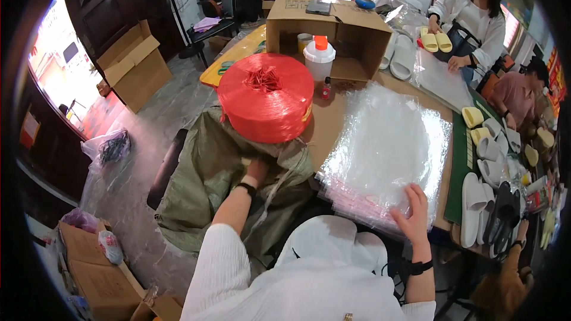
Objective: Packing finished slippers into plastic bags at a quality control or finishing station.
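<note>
My left hand (257,172) reaches into the mouth of an olive-green woven sack (202,172). Its fingers are hidden inside, so their grip does not show. On the right, my right hand (412,211) lies with fingers spread on the near right corner of a stack of clear plastic bags (386,137). Pink edges show along the near side of the stack. A big red roll of plastic twine (267,98) sits at the table edge, just beyond the sack.
Behind the roll are a white tub with an orange lid (319,59), a small bottle (326,88) and an open cardboard box (357,50). Slippers (473,208) line the right side, where other people work. Cardboard boxes (135,65) stand on the left floor.
</note>
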A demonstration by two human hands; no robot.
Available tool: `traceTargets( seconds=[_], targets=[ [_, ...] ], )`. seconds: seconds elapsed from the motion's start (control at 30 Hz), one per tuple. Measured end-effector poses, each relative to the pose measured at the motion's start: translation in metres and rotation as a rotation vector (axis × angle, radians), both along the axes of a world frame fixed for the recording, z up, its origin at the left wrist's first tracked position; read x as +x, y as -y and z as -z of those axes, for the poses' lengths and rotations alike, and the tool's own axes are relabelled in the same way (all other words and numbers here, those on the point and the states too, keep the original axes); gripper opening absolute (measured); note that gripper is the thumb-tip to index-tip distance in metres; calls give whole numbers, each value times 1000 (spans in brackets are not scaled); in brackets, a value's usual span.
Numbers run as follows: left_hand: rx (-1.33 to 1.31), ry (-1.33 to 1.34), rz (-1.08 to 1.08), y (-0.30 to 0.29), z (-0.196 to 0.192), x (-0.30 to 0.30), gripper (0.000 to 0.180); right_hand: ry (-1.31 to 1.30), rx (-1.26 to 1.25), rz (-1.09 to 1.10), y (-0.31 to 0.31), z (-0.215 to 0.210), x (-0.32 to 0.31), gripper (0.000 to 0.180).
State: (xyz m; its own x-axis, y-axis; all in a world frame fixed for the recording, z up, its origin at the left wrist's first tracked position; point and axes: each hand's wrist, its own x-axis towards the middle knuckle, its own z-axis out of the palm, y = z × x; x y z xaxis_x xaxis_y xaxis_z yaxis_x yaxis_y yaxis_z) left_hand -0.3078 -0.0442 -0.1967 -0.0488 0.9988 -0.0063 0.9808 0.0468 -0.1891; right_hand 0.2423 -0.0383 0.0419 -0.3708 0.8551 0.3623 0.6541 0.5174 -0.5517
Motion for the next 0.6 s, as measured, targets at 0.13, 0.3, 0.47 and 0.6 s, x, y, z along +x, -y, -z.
traceTargets(
  seconds=[0.13, 0.3, 0.47, 0.6],
  targets=[
    [464, -101, 171, -19, 4, 8, 31, -38, 45, -27, -5, 8, -2, 70],
    [-150, 199, -143, -3, 10, 63, 38, 8, 90, 8, 4, 5, 7, 69],
    [257, 1063, -83, 45, 34, -3, 62, -7, 127, -28, -5, 4, -4, 69],
    [396, 679, 75, 34, -95, 53, 34, -2, 190, 77, 3, 18, 18, 67]
  ],
)
